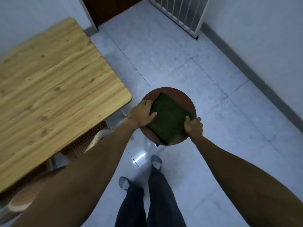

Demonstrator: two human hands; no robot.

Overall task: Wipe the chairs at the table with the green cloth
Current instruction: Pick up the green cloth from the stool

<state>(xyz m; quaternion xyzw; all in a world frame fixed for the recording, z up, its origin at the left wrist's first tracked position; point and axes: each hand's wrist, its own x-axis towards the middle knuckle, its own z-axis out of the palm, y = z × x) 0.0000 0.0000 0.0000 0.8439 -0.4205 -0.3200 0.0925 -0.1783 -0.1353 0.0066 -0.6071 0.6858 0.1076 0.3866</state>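
Note:
A round dark-brown stool (180,95) stands on the tiled floor just right of the table corner. A folded green cloth (168,117) with a dark edge lies flat on its seat. My left hand (142,115) rests on the cloth's left edge, thumb on top and fingers over the stool's rim. The cloth's right edge is pinched in my right hand (193,126), at the stool's near right rim.
A light wooden table (54,89) fills the left side. Under it show parts of other seats: a perforated brown one (85,141) and a reddish one (23,199). My feet (155,163) stand just behind the stool. A white barred gate (178,12) leans at the far wall.

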